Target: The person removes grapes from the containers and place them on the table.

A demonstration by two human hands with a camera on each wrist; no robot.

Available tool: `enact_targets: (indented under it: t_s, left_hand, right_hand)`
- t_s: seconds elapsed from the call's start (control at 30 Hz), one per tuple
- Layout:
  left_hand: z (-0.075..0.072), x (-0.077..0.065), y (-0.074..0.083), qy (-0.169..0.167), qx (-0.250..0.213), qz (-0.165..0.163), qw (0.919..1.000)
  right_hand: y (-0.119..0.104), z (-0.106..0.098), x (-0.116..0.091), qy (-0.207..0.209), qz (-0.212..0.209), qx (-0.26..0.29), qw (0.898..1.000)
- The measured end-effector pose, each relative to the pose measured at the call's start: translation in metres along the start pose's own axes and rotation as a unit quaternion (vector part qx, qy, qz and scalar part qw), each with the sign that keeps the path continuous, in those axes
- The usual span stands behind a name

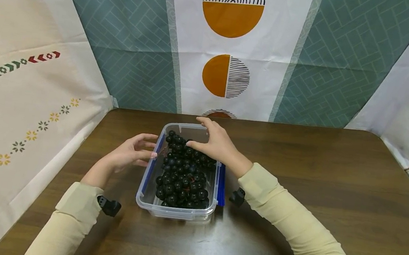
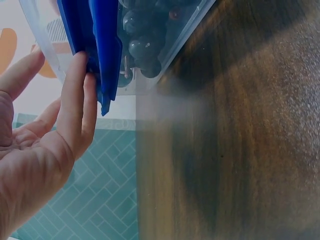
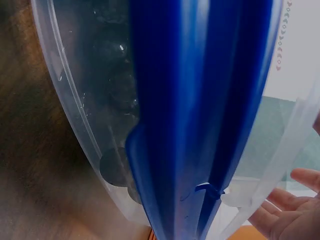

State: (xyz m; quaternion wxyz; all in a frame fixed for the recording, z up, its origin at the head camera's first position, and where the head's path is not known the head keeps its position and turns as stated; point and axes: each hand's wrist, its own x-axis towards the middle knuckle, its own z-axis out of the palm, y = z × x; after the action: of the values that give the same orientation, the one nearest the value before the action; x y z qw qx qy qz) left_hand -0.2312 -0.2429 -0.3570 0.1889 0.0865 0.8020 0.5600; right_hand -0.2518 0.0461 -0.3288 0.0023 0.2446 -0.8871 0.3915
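Observation:
A clear plastic container (image 1: pixel 169 213) holds a heap of dark grapes (image 1: pixel 183 176) and stands without a cover. Its blue side latches hang unfastened, one on the right (image 1: pixel 222 187). My left hand (image 1: pixel 128 154) is at the left wall, fingers fairly straight; in the left wrist view its fingertips touch the left blue latch (image 2: pixel 107 50). Over the far right corner my right hand (image 1: pixel 217 144) spreads thumb and fingers above the grapes, gripping nothing visible. The right wrist view shows the right latch (image 3: pixel 175 100) up close, with the right hand (image 3: pixel 287 210) beyond the rim.
The container rests on a brown wooden table (image 1: pixel 317 179). A patterned cloth (image 1: pixel 141 51) hangs behind the far edge, and a light embroidered cloth (image 1: pixel 17 121) hangs at the left. Each wrist carries a small black camera, such as the left one (image 1: pixel 108 206).

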Motion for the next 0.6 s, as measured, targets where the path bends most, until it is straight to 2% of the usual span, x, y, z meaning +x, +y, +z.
enact_targets:
  t_s: [0.3, 0.6]
  left_hand:
    - [0.000, -0.001, -0.002, 0.002, -0.006, -0.002, 1.0000]
    - [0.001, -0.002, -0.002, 0.005, -0.013, -0.005, 0.9999]
  right_hand:
    - [0.005, 0.006, 0.008, -0.012, 0.009, 0.006, 1.000]
    - [0.001, 0.010, 0.012, -0.047, 0.032, -0.020, 0.998]
